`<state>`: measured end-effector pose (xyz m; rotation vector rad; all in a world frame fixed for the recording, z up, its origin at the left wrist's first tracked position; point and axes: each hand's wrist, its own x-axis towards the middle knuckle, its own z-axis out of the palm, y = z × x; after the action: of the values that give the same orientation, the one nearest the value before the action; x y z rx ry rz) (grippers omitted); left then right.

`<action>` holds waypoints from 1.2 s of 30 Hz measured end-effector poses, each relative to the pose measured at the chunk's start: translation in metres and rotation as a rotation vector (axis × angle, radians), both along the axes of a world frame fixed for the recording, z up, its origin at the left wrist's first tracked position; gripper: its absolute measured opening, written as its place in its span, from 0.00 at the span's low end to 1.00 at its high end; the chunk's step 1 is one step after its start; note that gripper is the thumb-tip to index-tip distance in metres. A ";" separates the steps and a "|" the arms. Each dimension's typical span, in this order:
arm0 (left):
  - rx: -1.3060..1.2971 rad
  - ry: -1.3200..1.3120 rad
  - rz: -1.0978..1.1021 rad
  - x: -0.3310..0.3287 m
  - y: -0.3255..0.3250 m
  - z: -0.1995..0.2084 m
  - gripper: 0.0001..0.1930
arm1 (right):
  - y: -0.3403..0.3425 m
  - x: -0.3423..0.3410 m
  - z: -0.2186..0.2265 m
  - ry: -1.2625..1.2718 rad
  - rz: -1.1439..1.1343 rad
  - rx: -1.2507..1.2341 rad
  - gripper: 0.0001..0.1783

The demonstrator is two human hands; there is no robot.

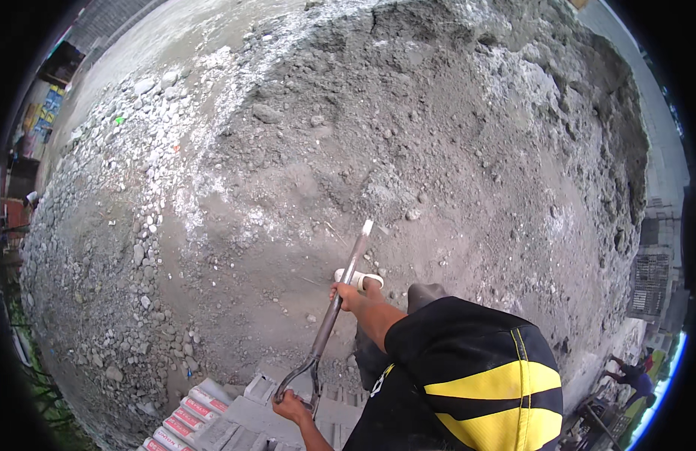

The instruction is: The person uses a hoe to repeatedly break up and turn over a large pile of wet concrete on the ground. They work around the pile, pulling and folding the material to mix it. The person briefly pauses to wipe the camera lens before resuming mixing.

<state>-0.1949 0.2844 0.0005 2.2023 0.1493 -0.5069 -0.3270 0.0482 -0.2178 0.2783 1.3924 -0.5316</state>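
A shovel [335, 316] slants from the lower left toward the middle of the sandy ground. My left hand [291, 407] is closed round its D-shaped grip at the lower end. Farther up, my right hand [346, 295] wraps round the shaft. Past the pale socket at the far end, the blade is hard to make out against a small heap of grey sand [389, 194]. Near my right hand, my foot in a white shoe [349, 279] stands on the sand.
A broad bank of grey sand [438, 98] rises ahead, with loose stones [149, 225] along the left. Printed sacks [184, 423] and grey concrete blocks [246, 421] lie near my left hand. Another person [632, 378] is bent over at the far right, below a block wall [652, 278].
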 end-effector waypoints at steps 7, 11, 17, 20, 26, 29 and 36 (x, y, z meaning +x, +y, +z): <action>0.016 -0.122 -0.747 -0.010 -0.112 0.018 0.06 | 0.016 -0.100 -0.053 -0.169 -0.716 -0.052 0.04; -0.028 -0.136 -1.076 -0.074 -0.185 -0.001 0.07 | 0.032 -0.212 0.000 -0.199 -1.047 -0.146 0.05; -0.274 -0.057 -1.874 -0.364 -0.219 0.026 0.05 | 0.158 -0.472 0.042 0.046 -1.732 -0.330 0.05; -0.530 0.162 -2.360 -0.500 -0.143 0.079 0.07 | 0.287 -0.585 0.084 0.200 -2.067 -0.490 0.09; -1.679 -0.237 -3.130 -0.568 -0.016 0.245 0.10 | 0.466 -0.610 0.262 0.554 -1.734 -0.654 0.30; -2.072 -0.518 -3.175 -0.571 -0.025 0.305 0.10 | 0.493 -0.587 0.379 0.885 -0.521 -0.237 0.44; -2.046 -0.738 -3.190 -0.613 -0.049 0.299 0.05 | 0.521 -0.430 0.636 1.695 -0.587 -0.508 0.42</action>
<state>-0.8075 0.2353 0.2992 1.5147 3.0396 0.4466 -0.7565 0.5691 0.4180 -0.3271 2.6874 -1.8240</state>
